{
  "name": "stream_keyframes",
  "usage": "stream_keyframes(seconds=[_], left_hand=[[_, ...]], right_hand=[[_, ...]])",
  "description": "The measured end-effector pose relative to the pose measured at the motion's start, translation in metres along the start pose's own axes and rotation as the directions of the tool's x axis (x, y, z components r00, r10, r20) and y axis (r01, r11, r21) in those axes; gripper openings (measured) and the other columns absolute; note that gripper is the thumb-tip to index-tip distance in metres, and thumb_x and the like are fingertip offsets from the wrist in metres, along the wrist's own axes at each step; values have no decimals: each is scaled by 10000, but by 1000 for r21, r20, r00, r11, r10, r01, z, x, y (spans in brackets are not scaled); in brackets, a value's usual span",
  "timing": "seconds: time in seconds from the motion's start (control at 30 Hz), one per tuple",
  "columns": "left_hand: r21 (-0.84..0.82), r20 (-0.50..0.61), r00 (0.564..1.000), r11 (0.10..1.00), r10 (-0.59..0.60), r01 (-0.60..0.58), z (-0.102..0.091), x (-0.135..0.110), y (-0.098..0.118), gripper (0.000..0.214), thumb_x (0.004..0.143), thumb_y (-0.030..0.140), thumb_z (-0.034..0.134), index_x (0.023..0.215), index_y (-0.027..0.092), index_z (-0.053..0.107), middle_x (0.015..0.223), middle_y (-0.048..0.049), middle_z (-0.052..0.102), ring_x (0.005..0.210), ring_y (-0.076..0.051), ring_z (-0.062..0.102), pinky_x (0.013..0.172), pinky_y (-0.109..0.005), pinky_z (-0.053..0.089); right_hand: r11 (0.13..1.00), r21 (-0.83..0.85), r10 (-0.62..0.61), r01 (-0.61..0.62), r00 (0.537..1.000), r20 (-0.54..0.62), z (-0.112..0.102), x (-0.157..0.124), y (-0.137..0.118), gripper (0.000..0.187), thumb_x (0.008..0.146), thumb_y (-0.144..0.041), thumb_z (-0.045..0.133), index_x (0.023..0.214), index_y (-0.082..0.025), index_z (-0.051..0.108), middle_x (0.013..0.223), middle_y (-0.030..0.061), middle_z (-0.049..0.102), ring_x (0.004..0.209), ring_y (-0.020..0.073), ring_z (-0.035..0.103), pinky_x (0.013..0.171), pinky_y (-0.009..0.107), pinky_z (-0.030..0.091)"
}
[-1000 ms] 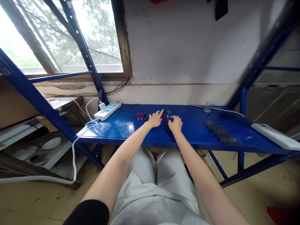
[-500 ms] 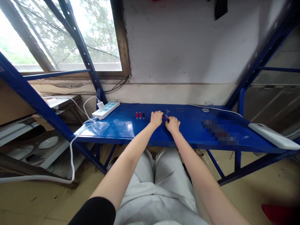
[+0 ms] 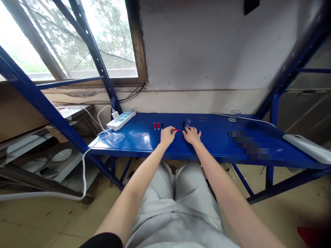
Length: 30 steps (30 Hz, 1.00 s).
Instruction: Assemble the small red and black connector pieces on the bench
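Note:
My left hand rests on the blue shelf with its fingers pinched on a small red cylinder that pokes out to the right. My right hand lies beside it, fingers curled down on the shelf; what is under them is hidden. Just beyond my right hand stand a small black piece and a small clear piece. To the left of my left hand stands a short row of two red pieces and one black piece.
A white power strip with a plugged charger and white cable lies at the shelf's left end. A row of tiny dark parts, a clear glass and a white flat device sit to the right. Blue rack posts flank the shelf.
My left hand closed on the small red cylinder and drew it back toward me. My right hand shifted slightly nearer. The black and clear pieces now stand uncovered beyond my hands.

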<state>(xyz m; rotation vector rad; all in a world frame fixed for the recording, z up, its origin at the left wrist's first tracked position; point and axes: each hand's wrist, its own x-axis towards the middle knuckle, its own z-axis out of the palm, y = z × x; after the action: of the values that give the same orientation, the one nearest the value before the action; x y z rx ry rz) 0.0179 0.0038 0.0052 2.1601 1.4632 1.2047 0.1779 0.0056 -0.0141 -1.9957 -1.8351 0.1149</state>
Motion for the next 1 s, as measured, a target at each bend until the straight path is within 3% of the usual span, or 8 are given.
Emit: stream_keyframes(seconds=[0.2,0.3,0.4,0.47,0.53,0.63,0.8,1.0], left_hand=[[-235,-82,997,972,-16,-4,-1,-5,-3,83,746,220,607,796,161,635,779,-39,656,704,-128,584,702,-259,467],[-343,-118,989,938,-88,42,0,-3,-8,102,732,232,618,793,155,643,767,-43,654,691,-127,584,694,-263,475],[-428,-145,977,900,-156,80,1,-2,-14,119,715,238,632,790,148,650,756,-47,656,675,-123,584,690,-264,480],[-458,-148,974,885,-170,85,2,-1,-17,120,703,231,641,786,146,655,748,-48,658,670,-122,585,691,-266,481],[-474,-151,973,877,-173,82,2,-1,-18,120,695,228,649,781,145,660,742,-50,659,669,-124,587,692,-268,481],[-490,-145,972,867,-185,91,3,-1,-20,123,690,228,654,778,142,663,744,-55,661,672,-127,589,694,-273,483],[-506,-138,967,854,-217,119,6,1,-24,130,692,230,656,785,140,661,746,-59,662,669,-129,594,700,-280,490],[-503,-145,960,853,-240,137,5,1,-24,120,694,214,658,790,143,668,746,-59,664,679,-131,599,704,-281,493]], right_hand=[[997,-76,44,-35,993,113,-8,-3,-6,547,912,-434,158,1371,-210,354,1427,108,311,1321,282,198,1019,617,125],[997,-70,14,-8,996,89,-9,-7,-7,529,912,-425,174,1349,-209,380,1404,115,341,1298,289,237,1013,607,148],[997,10,-81,82,996,-44,-10,-11,-6,436,895,-387,273,1215,-200,503,1292,126,459,1203,294,362,971,572,247],[979,107,-150,171,972,-180,-11,-12,-5,338,875,-351,328,1051,-187,566,1141,127,547,1074,273,459,902,493,345],[934,236,-187,267,931,-315,-12,-13,-4,256,860,-325,352,925,-180,553,974,117,583,920,233,518,807,397,407],[823,442,-158,357,891,-426,-13,-13,-3,189,852,-315,366,901,-183,491,849,87,571,759,182,534,703,315,429],[690,620,-141,373,910,-390,-12,-13,-4,163,838,-348,414,899,-201,450,791,50,555,689,158,532,646,284,425],[656,665,-198,357,932,-305,-13,-15,-6,184,837,-394,425,871,-214,447,677,2,512,603,139,502,585,274,398]])
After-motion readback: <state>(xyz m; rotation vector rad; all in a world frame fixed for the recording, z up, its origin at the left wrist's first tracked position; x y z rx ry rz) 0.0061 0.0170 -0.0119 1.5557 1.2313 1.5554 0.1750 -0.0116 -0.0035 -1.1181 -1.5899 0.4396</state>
